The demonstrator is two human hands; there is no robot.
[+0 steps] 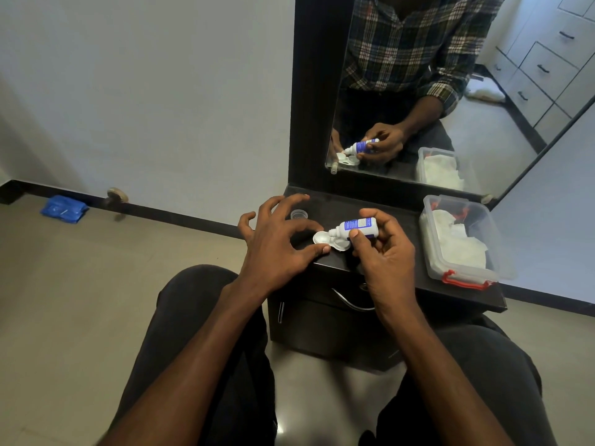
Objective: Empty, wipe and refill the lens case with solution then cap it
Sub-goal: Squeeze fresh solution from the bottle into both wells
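Closest to my view are the two bare forearms over dark-trousered knees, running up to the hands at the near edge of the dark vanity top (380,204). My right hand (383,249) has thumb and fingers curled round the solution bottle (355,227), which it holds tipped on its side, nozzle pointing left and down over the lens case (331,241). My left hand (277,239) is spread, fingers fanned; its thumb and forefinger seem to steady the left end of the case, though I cannot tell whether they truly touch it. The white case lies on the top near the front edge, both wells open. I cannot see whether liquid is flowing or how full either well is.

I judge this to be the refill step, with the nozzle over the left well. Just behind the left hand sits a small clear cap (299,215). Further right stands a clear tub (457,204) with red clasps, holding white tissue. Behind, a mirror (483,123) repeats the scene.

Next I'd need a gentle squeeze, then shift to the other well, set the bottle upright, and close the case.
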